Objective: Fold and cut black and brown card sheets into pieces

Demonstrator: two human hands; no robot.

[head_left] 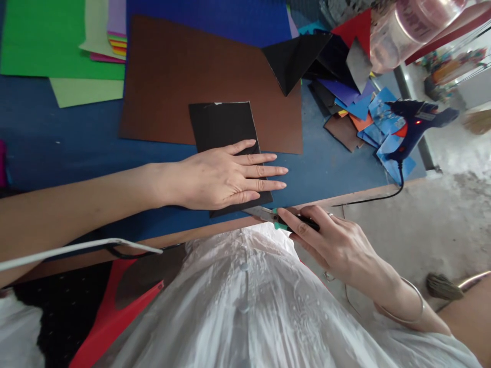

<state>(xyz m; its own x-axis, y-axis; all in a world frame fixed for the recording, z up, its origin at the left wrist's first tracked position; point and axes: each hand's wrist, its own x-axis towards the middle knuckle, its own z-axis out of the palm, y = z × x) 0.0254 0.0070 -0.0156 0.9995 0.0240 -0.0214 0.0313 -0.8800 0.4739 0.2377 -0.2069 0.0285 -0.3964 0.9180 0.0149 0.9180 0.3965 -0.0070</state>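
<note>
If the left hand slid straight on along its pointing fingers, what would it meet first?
The left hand would probably meet the angular light-blue paper scrap by the dark-blue plastic glue gun, though depth is hard to judge.

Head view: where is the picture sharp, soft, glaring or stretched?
Head view, centre: left hand and black sheet look fairly crisp; head view, top right: the bottle shows pale glare and seems stretched; head view, right edge: the floor looks bright and soft.

- Green sheet (42,38): far left.
- Blue sheet (215,18): far side, right of green sheet.
- Transparent bottle (397,43): far right.
- Coloured scraps (360,108): right, piled.
- Glue gun (414,134): right, red indicator (418,122) lit, black cable (401,175) attached.
</note>
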